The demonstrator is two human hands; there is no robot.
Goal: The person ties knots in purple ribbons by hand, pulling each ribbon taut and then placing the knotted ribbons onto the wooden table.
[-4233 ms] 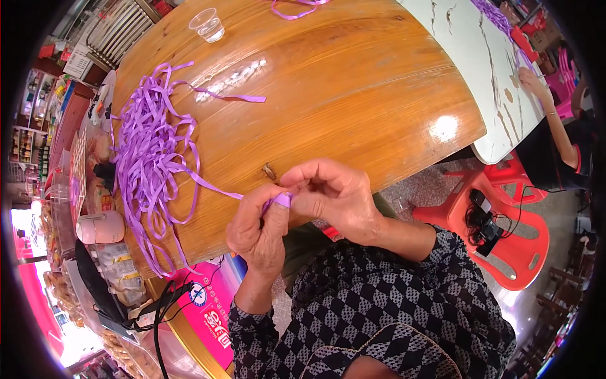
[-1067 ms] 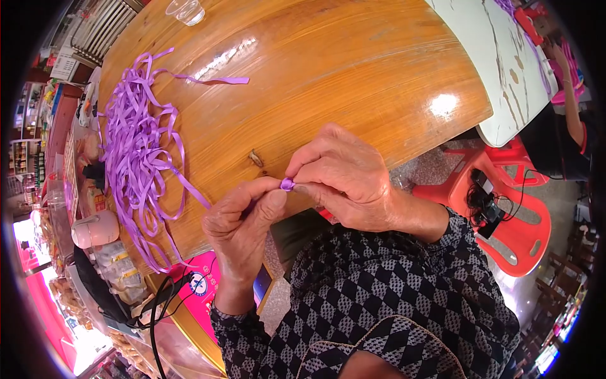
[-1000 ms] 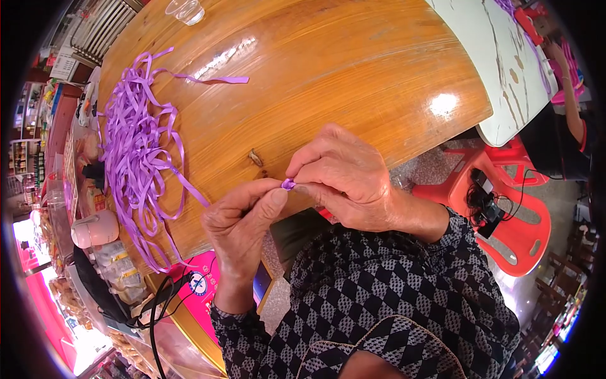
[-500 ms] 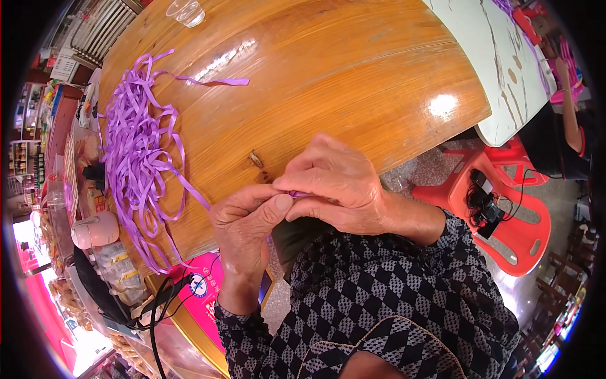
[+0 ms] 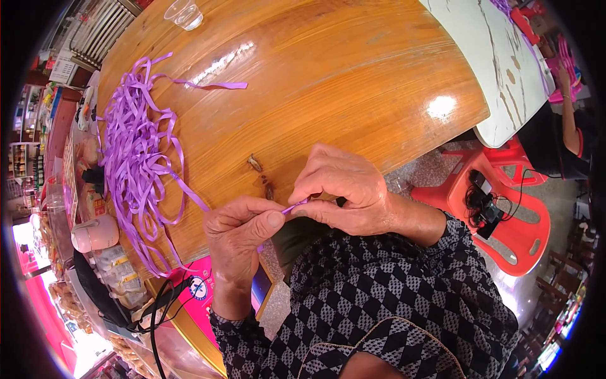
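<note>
A purple ribbon (image 5: 295,206) is stretched over a short span between my hands, just off the near edge of the wooden table (image 5: 341,82). My left hand (image 5: 243,228) pinches it between thumb and forefinger. On the other side my right hand (image 5: 344,189) also pinches the ribbon, its fingers curled so that part of it is hidden. From my left hand the ribbon runs back to a tangled purple heap (image 5: 136,151) on the left of the table. One loose end lies out across the wood.
A clear plastic cup (image 5: 184,14) stands at the far left of the table. A white marbled table (image 5: 499,76) adjoins on the right. Dark cables lie on a red plastic stool (image 5: 514,234). A pink container (image 5: 95,232) sits at left. Another person's arm (image 5: 569,117) shows far right.
My hands have drawn slightly apart, and more of the ribbon shows between them. The left hand shifted a little left and down; both keep their pinch.
</note>
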